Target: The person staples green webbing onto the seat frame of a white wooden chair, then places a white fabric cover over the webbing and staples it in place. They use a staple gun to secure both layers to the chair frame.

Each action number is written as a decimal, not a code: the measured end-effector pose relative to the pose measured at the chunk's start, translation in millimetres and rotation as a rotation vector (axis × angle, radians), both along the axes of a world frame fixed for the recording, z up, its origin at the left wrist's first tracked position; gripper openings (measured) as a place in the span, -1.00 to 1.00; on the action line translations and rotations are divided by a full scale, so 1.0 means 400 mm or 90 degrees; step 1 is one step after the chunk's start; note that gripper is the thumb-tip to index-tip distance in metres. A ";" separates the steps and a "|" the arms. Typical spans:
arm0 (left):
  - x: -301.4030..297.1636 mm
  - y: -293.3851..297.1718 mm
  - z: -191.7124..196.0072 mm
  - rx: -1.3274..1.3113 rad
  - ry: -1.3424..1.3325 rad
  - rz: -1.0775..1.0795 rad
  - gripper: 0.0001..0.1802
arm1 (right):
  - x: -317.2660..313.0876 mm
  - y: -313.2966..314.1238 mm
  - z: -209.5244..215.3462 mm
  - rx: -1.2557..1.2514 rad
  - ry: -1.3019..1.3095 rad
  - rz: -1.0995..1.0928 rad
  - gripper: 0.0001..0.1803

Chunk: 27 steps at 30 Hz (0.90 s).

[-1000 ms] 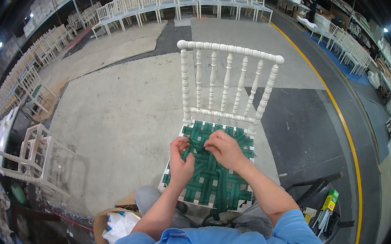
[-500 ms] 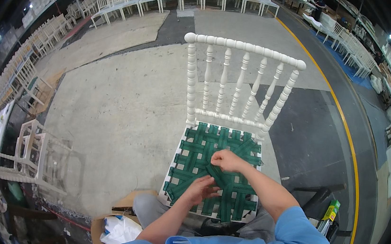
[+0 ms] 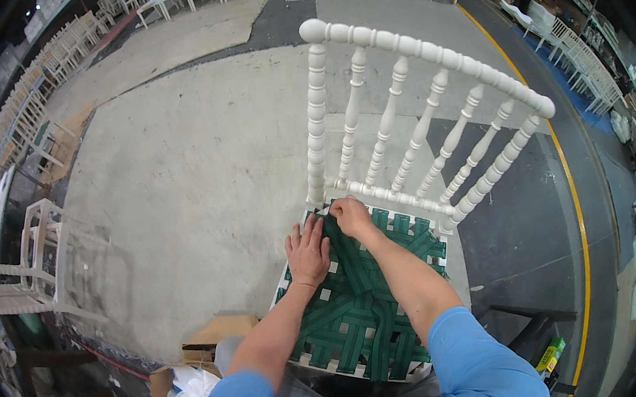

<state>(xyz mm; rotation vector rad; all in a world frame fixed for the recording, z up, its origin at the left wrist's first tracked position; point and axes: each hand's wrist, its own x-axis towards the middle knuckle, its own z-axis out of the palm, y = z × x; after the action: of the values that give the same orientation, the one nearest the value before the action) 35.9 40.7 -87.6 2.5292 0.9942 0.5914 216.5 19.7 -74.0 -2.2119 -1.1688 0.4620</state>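
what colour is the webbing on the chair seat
The webbing is dark green, best seen in the head view.

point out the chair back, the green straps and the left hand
Chair back (image 3: 419, 132), head view: a middle spindle
Green straps (image 3: 357, 272), head view: a diagonal strap
Left hand (image 3: 308, 259), head view: the hand's back

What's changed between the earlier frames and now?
The left hand and right hand moved from the middle of the woven seat to its far left corner; the left now lies spread near the edge. A diagonal green strap now runs to that corner. The white chair looks larger and turned, possibly camera motion. The cardboard box stayed put.
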 end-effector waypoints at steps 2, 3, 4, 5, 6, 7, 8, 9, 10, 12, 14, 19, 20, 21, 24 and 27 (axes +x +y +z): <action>0.000 -0.004 0.002 0.016 0.093 -0.014 -0.41 | -0.009 0.011 -0.009 -0.006 0.015 -0.002 -0.86; -0.002 0.001 0.004 0.030 0.140 -0.019 -0.41 | -0.017 0.022 -0.006 -0.002 0.022 0.000 -0.86; -0.004 0.003 0.005 0.029 0.155 -0.018 -0.40 | -0.027 0.030 -0.003 0.002 0.026 -0.003 -0.86; -0.007 0.003 0.004 0.027 0.169 -0.018 -0.39 | -0.037 0.035 -0.002 0.005 0.030 -0.006 -0.85; -0.003 0.005 0.007 0.028 0.178 -0.021 -0.39 | -0.037 0.039 0.001 0.011 0.027 -0.014 -0.85; -0.002 0.006 0.009 0.020 0.177 -0.018 -0.39 | -0.037 0.041 0.001 0.009 0.023 -0.014 -0.85; -0.002 0.006 0.009 0.010 0.178 -0.016 -0.39 | -0.040 0.042 0.000 0.006 0.019 -0.015 -0.84; 0.000 0.008 0.010 0.002 0.175 -0.013 -0.38 | -0.038 0.044 0.000 0.005 0.012 -0.015 -0.83; -0.001 0.008 0.010 -0.002 0.181 -0.012 -0.38 | -0.040 0.045 -0.002 0.004 0.014 -0.019 -0.83; -0.002 0.010 0.013 -0.008 0.192 -0.009 -0.38 | -0.047 0.049 -0.005 0.006 0.018 -0.029 -0.83; 0.001 0.013 0.019 -0.009 0.194 -0.004 -0.39 | -0.050 0.053 -0.003 0.030 -0.014 -0.033 -0.82; 0.022 0.010 0.038 -0.016 0.199 -0.010 -0.39 | -0.020 -0.011 0.050 0.123 0.130 -0.089 -0.75; 0.020 0.016 0.038 -0.014 0.206 -0.003 -0.38 | -0.024 -0.050 0.072 0.147 0.169 -0.098 -0.73; 0.024 0.013 0.033 -0.017 0.210 -0.007 -0.38 | -0.021 -0.106 0.088 0.168 0.203 -0.117 -0.72; 0.042 0.009 0.013 0.014 0.224 -0.018 -0.39 | -0.025 -0.365 0.130 0.226 0.236 -0.198 -0.76; 0.032 0.015 -0.019 -0.060 0.087 -0.040 -0.44 | -0.078 -0.704 0.222 0.248 0.188 -0.355 -0.77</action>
<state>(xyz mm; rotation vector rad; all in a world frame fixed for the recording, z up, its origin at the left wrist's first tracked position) 48.6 46.8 -95.0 2.5335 0.9616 0.3493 185.4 -262.0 14.7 -1.9300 -0.4118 0.2809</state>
